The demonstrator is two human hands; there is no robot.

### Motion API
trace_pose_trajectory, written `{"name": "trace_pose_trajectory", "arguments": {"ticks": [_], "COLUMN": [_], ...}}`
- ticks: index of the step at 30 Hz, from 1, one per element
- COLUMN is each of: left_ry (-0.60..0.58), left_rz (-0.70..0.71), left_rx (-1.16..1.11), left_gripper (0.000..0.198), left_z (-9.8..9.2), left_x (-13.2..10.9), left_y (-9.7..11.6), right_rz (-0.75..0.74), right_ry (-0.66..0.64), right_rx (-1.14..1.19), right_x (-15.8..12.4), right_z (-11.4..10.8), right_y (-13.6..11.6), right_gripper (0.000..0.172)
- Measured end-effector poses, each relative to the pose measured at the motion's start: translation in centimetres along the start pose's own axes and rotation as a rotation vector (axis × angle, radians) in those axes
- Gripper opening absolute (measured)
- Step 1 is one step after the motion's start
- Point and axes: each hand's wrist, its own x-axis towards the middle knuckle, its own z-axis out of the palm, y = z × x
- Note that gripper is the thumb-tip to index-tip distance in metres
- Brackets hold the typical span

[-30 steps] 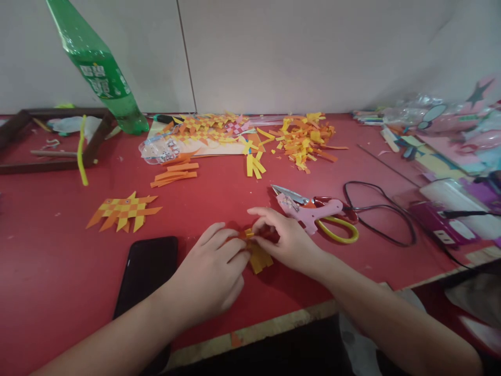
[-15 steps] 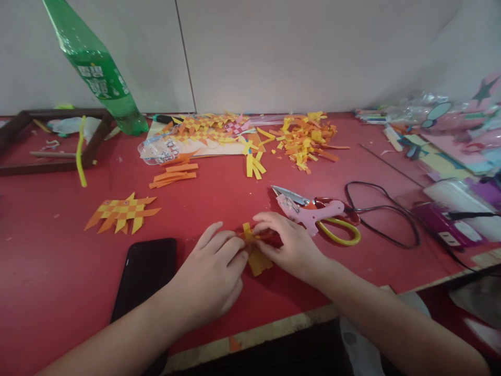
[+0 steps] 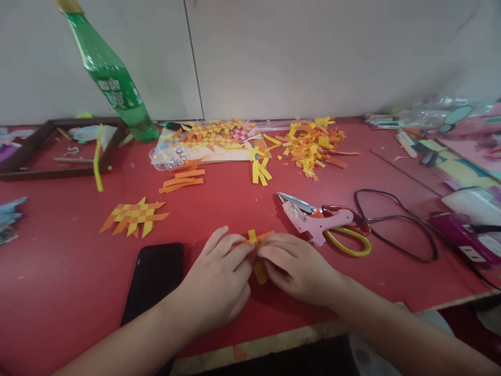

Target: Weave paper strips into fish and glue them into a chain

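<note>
Red tabletop spreads beneath the left hand and right hand, a pale wall beyond them. Both pinch crossed yellow and orange paper strips — held right between them. Uneven tugging from either side could slip the crossing loose or crease a strip. Farther off, beyond the left hand, a green bottle wears a label with white characters — too blurred to read.

The smooth red tabletop has a faint sheen, roughening along its front edge. Near that edge, the crossed yellow and orange strips look matt, papery; toward the back edge, the tall green bottle is glossy, translucent plastic.
</note>
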Motion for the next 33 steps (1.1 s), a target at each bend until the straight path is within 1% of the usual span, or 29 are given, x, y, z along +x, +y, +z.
{"name": "trace_pose_trajectory", "arguments": {"ticks": [2,5,7,8,10,11,12,13,14,16,18,20,23,26,28,29,32,33], "left_ry": [-0.017,-0.071,-0.057,-0.037,0.052,0.075,0.106,0.131,0.142,0.110,0.038,-0.025,-0.093,-0.134,-0.145,-0.142,-0.100,-0.079], "left_rz": [-0.017,-0.047,-0.081,-0.106,-0.198,-0.301,-0.440,-0.531,-0.590,-0.651,-0.640,-0.609,-0.582,-0.570,-0.567,-0.569,-0.589,-0.598], "left_rx": [0.002,0.008,-0.022,-0.018,0.055,0.088,0.102,0.120,0.132,0.128,0.096,0.063,0.049,0.064,0.080,0.091,0.124,0.130], "left_gripper": [0.021,0.030,0.030,0.031,0.031,0.029,0.027,0.028,0.028,0.024,0.015,0.014,0.015,0.023,0.029,0.029,0.018,0.019], "left_z": [-0.7,-3.0,-5.0,-5.9,-7.2,-7.6,-7.8,-7.7,-7.6,-7.0,-6.2,-5.6,-5.0,-4.8,-4.8,-4.9,-5.1,-5.2], "left_x": [0.1,0.4,1.0,1.4,2.5,3.1,3.6,4.2,4.7,5.4,5.9,6.2,6.5,6.7,6.8,6.9,7.0,7.0], "left_y": [0.7,1.5,0.7,-0.4,-3.9,-6.1,-8.4,-10.8,-12.9,-16.2,-18.0,-18.6,-18.5,-18.5,-18.5,-18.5,-18.4,-18.3], "right_rz": [-0.035,-0.019,0.024,0.046,0.077,0.081,0.085,0.086,0.086,0.086,0.082,0.076,0.075,0.081,0.089,0.093,0.096,0.095], "right_ry": [0.003,0.026,0.035,0.043,0.060,0.064,0.063,0.061,0.060,0.064,0.072,0.076,0.072,0.070,0.065,0.062,0.059,0.056], "right_rx": [-0.019,-0.004,0.020,0.031,0.051,0.060,0.069,0.080,0.092,0.115,0.131,0.137,0.142,0.144,0.147,0.148,0.148,0.147], "right_x": [-0.2,-0.3,-0.3,-0.3,-0.1,-0.1,0.0,0.0,0.1,0.1,0.1,0.1,0.2,0.2,0.2,0.2,0.3,0.3], "right_z": [0.1,0.4,0.5,0.5,0.5,0.5,0.5,0.5,0.5,0.5,0.5,0.5,0.5,0.5,0.5,0.5,0.4,0.4], "right_y": [-0.2,-0.4,-0.4,-0.4,-0.4,-0.3,-0.3,-0.2,-0.2,-0.1,-0.1,-0.1,0.0,0.0,0.0,-0.1,-0.1,-0.1], "right_gripper": [0.026,0.024,0.021,0.021,0.021,0.021,0.021,0.020,0.019,0.017,0.017,0.017,0.017,0.016,0.016,0.015,0.015,0.015]}}
